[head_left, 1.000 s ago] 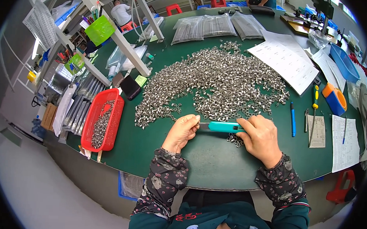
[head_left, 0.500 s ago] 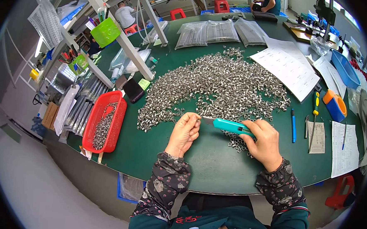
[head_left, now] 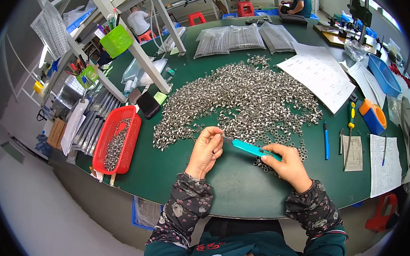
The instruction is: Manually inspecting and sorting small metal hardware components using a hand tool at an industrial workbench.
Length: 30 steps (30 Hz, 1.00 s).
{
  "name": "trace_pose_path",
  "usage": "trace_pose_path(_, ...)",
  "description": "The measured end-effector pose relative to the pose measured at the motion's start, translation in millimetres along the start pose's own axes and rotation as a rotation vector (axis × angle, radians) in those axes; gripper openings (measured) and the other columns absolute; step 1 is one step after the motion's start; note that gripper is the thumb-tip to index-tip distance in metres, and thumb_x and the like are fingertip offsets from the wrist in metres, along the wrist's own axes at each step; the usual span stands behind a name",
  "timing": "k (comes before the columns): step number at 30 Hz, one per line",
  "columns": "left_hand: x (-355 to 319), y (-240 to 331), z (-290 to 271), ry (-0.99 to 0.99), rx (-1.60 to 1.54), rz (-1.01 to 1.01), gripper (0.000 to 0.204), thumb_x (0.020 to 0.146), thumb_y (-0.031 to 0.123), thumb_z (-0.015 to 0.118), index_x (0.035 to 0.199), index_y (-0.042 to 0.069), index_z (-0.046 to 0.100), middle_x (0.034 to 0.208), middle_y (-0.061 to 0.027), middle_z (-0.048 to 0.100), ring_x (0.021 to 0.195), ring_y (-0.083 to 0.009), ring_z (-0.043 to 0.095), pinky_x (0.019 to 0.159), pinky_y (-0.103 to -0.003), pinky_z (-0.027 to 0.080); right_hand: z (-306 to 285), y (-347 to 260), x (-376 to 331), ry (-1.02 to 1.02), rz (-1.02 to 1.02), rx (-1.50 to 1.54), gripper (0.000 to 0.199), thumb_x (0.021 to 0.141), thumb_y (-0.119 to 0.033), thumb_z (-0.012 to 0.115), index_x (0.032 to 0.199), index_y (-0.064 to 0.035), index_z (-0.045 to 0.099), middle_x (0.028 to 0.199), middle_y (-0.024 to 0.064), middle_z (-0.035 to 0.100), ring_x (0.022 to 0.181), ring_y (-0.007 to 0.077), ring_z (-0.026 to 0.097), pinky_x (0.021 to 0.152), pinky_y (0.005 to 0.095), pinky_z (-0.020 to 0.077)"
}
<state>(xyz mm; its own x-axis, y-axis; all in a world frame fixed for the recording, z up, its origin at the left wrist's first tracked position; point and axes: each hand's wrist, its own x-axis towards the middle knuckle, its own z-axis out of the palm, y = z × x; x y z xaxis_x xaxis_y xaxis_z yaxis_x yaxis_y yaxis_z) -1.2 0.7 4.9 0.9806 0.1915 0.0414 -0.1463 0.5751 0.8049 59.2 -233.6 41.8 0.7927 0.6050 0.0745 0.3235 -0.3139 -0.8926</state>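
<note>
Over the green bench (head_left: 243,195), the right hand (head_left: 289,165) is gripping a teal utility knife (head_left: 251,148), partly hiding its handle. The left hand (head_left: 205,152), set apart, is pinching tight beside the blade (head_left: 227,140); what it's covering, I'm not making out. Loose metal rings (head_left: 248,91) are lying beyond, some showing only partly below the knife.
</note>
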Motion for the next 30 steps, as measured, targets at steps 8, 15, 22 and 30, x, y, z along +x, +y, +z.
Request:
trace_pose_path(8,-3.4,2.0,7.1,0.031,0.098,0.043,0.01,0.086,0.005,0.055,0.096,0.005,0.054,0.075,0.0023,0.049,0.05,-0.0019,0.032,0.041,-0.016,0.025,-2.3,0.8,0.7,-0.072,0.107,0.086,0.026,0.075,-0.021,0.064,0.095,-0.0049,0.064,0.073,0.01,0.065,0.066,0.0191,0.063,0.06,0.0297,0.0466)
trace_pose_path(15,-1.6,0.4,4.5,0.049,0.12,0.026,0.011,0.085,0.006,0.056,0.096,0.003,0.055,0.068,0.0035,0.047,0.048,-0.0014,0.031,0.041,-0.016,0.024,3.9,11.5,-0.7,0.178,-0.199,-0.216,0.024,0.073,-0.022,0.065,0.093,-0.0085,0.065,0.077,0.01,0.062,0.067,0.028,0.059,0.058,0.0349,0.0458)
trace_pose_path(22,-0.4,0.9,-2.4,0.018,0.101,-0.028,0.013,0.086,0.007,0.056,0.098,0.002,0.055,0.072,-0.0002,0.053,0.049,-0.0009,0.034,0.04,-0.015,0.026,2.8,0.1,-4.0,0.3,-0.309,-0.392,0.025,0.069,-0.02,0.068,0.091,-0.0094,0.062,0.068,0.0077,0.054,0.062,0.0273,0.055,0.053,0.0376,0.0425)
trace_pose_path(30,-1.0,2.3,-2.5,0.096,0.005,-0.042,0.013,0.088,0.01,0.053,0.097,0.002,0.055,0.077,-0.0018,0.053,0.051,-0.0025,0.036,0.04,-0.015,0.027,-0.1,-3.5,0.4,0.471,-0.515,-0.44,0.027,0.064,-0.011,0.07,0.089,-0.0071,0.06,0.067,0.007,0.051,0.061,0.0251,0.052,0.052,0.0349,0.041)
